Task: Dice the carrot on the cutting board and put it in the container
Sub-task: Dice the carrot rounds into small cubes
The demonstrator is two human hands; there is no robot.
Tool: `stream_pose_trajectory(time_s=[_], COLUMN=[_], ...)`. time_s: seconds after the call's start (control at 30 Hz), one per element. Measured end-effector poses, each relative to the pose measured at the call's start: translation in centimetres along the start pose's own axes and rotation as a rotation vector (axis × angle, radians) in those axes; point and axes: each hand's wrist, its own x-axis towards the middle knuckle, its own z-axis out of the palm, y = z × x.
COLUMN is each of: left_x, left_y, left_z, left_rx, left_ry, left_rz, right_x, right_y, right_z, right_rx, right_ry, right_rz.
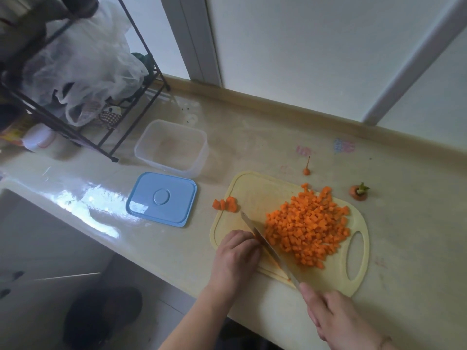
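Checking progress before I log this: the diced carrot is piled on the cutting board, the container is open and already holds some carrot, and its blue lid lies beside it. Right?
One thing is wrong: the container holds no carrot, as the head view shows. The diced carrot is piled on the cutting board, and the blue lid lies beside the open container.

Left hand (236, 253) curled, knuckles up; right hand (336, 317) gripping, forearms angled inward.

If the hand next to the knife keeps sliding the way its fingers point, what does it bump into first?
Probably the knife blade: the left hand has its fingertips right at it, pointing toward the diced carrot pile just beyond. Whether they touch is unclear.
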Motion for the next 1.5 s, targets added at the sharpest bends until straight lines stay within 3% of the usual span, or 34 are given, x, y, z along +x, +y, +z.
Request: stream_pose_trajectory(time_s=[0.3, 0.67, 0.77, 0.83, 0.93, 0.97, 1.03, 1.1, 1.2, 1.4, 1.47, 1.5], left_x=[0.2, 3.5, 2.7, 2.2, 3.2, 4.0, 5.5, 7.3, 9.3, 10.9, 11.3, 11.5], left_y=[-0.7, 0.2, -0.4, -1.0, -0.2, 0.6, 2.1, 3.4, 3.8, 3.7, 3.8, 3.9], left_z=[-0.2, 1.0, -0.4, -1.8, -4.1, -4.7, -5.2, -4.7, -2.9, -0.4, -1.3, -2.1], left_rx=[-0.023, -0.149, -0.190, -0.189, -0.151, -0.151, -0.145, 0.012, 0.239, 0.112, 0.012, -0.053], left_ry=[-0.062, -0.097, -0.151, -0.027, 0.297, 0.320, 0.169, -0.138, -0.509, -0.582, -0.456, -0.279], left_rz=[0.070, -0.006, 0.011, -0.012, -0.102, -0.057, 0.113, 0.204, 0.105, -0.038, -0.001, 0.002], right_x=[1.6, -1.8, -2.4, -2.6, -2.8, -2.8, -2.8, -2.6, -2.6, -2.9, -3.2, -3.3], right_y=[-1.3, -1.5, -1.7, -1.6, -1.7, -1.9, -2.2, -2.2, -2.0, -1.6, -1.3, -1.0], right_z=[1.5, -0.1, -0.6, -0.9, -0.9, -0.9, -0.7, -0.6, -0.5, -0.8, -1.0, -1.1], right_rx=[-0.015, 0.227, 0.030, -0.159, -0.400, -0.480, -0.605, -0.690, -0.763, -0.808, -0.631, -0.485], right_ry=[0.074, 0.119, 0.213, 0.282, 0.346, 0.360, 0.380, 0.383, 0.364, 0.385, 0.410, 0.400], right_rz=[-0.033, 0.052, 0.008, -0.060, -0.093, -0.102, -0.129, -0.147, -0.124, -0.108, -0.066, -0.042])
